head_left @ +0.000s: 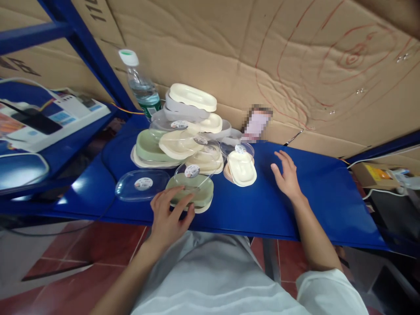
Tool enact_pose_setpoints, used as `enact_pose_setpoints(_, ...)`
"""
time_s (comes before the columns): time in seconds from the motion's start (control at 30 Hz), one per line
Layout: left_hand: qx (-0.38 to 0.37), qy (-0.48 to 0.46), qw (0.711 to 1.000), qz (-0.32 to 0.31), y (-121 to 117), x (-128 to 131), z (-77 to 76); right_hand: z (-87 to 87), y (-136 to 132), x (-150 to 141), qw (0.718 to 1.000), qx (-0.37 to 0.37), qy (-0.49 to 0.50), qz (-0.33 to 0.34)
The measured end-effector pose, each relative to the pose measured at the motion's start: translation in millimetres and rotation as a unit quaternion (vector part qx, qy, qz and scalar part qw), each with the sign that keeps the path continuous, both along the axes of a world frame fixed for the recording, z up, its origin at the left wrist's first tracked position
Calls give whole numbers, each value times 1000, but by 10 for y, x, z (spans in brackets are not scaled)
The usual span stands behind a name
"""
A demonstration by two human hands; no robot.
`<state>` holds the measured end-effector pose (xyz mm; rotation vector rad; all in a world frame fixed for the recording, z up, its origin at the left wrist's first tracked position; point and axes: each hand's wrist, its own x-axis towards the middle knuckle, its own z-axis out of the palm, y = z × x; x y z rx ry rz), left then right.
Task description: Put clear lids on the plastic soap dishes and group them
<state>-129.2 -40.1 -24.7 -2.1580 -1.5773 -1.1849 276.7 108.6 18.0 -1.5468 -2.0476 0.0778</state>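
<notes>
My left hand rests at the near edge of the blue table, its fingers spread on the rim of a green soap dish with a clear lid. Flat on the blue table top lies my right hand, fingers apart and holding nothing, just right of a cream soap dish. A clear lid with a round sticker lies left of the green dish. Behind them stands a loose pile of cream, green and clear dishes and lids.
A water bottle stands behind the pile against a cardboard wall. A blue shelf frame with a white device is at the left. Cardboard and cables lie at the far right. Red tiled floor lies below.
</notes>
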Motion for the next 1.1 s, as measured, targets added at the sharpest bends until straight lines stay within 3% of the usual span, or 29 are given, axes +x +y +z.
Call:
enact_pose_setpoints(0.23, 4, 5, 1000, 6, 16, 10, -7, 123, 5, 74, 999, 41, 7, -14)
enact_pose_setpoints(0.6, 13, -22, 1000, 18, -7, 3, -13, -73, -36, -155, 999, 11, -21, 46)
enact_pose_setpoints(0.7, 31, -46, 998, 22, 14, -119, 152, -62, -46, -154, 999, 22, -20, 40)
enact_pose_setpoints(0.8, 31, -52, 997, 36, 186, -324, 468, -31, -49, -136, 999, 37, -7, 29)
enact_pose_setpoints(0.97, 3, -11, 999, 38, 826, -578, 995, 0, -65, -123, 998, 49, -5, 40)
enact_pose_setpoints(1.1, -104, 44, 993, 37, 1240, -697, 1138, 20, -90, -100, 996, 68, -6, 54)
